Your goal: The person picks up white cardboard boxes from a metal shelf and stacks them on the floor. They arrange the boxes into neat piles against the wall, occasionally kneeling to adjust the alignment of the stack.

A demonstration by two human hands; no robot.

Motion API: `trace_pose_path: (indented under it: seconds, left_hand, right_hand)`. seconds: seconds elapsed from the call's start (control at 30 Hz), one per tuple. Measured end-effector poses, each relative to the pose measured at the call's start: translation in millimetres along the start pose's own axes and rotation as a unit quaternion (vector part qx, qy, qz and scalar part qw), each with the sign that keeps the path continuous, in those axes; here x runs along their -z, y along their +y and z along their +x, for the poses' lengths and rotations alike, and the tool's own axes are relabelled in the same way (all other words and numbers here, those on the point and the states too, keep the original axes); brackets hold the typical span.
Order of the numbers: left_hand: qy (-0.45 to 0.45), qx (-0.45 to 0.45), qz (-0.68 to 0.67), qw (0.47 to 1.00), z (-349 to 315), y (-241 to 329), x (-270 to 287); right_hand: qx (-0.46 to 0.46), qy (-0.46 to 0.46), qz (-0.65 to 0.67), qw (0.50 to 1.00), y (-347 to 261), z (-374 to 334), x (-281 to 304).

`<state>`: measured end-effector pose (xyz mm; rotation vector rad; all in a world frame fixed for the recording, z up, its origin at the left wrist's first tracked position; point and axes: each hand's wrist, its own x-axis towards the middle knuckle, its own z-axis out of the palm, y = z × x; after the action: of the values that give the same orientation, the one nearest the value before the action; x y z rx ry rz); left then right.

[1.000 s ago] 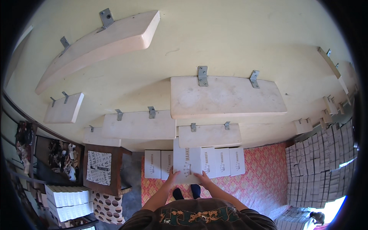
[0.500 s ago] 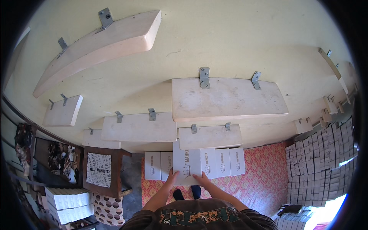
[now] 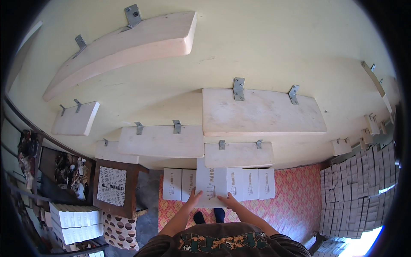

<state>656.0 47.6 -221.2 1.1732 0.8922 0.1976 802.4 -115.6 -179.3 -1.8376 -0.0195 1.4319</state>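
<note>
1. Head view showed both hands raised in front of the chest, clamped on one white box (image 3: pixel 211 183) that stood higher and nearer the camera than the row behind it.
2. The left hand (image 3: pixel 193 198) gripped the box's lower left corner and the right hand (image 3: pixel 227 200) its lower right edge; the hands were apart, with the box bottom spanning between them.
3. The box lay straight ahead of the hands, its long axis running up and away from the person toward the small wooden shelf (image 3: pixel 239 154) just above it; its top edge touched or overlapped that shelf's front edge, and I could not tell which.
4. Neither hand looked clearly nearer the shelf; both sat level at the box's near end.
5. A row of white boxes (image 3: pixel 250 183) stood side by side under the shelf to the right of the held one, and two more white boxes (image 3: pixel 180 184) stood to its left, each upright with a small dark print on its face.
6. A red patterned cloth (image 3: pixel 295 201) covered the floor beneath them.
7. At the far right, stacks of flat white cartons (image 3: pixel 361 188) rose in columns.
8. At the left, a dark wooden panel carried a white patterned sign (image 3: pixel 111 186), with a brown-dotted bag (image 3: pixel 120 229) below it and more stacked white boxes (image 3: pixel 75 220) beside.
</note>
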Motion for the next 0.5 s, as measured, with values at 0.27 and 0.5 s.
trace_pose_path:
  seconds: [0.27,0.5]
  left_hand:
    - [-0.011,0.059,-0.069,0.996,-10.1,22.2,-20.8]
    - [0.007,0.052,-0.067,0.996,-7.6,8.7,-9.1]
  right_hand:
    - [0.095,0.047,-0.084,0.991,21.9,11.7,10.1]
    - [0.089,0.003,-0.044,0.995,6.8,-5.4,4.0]
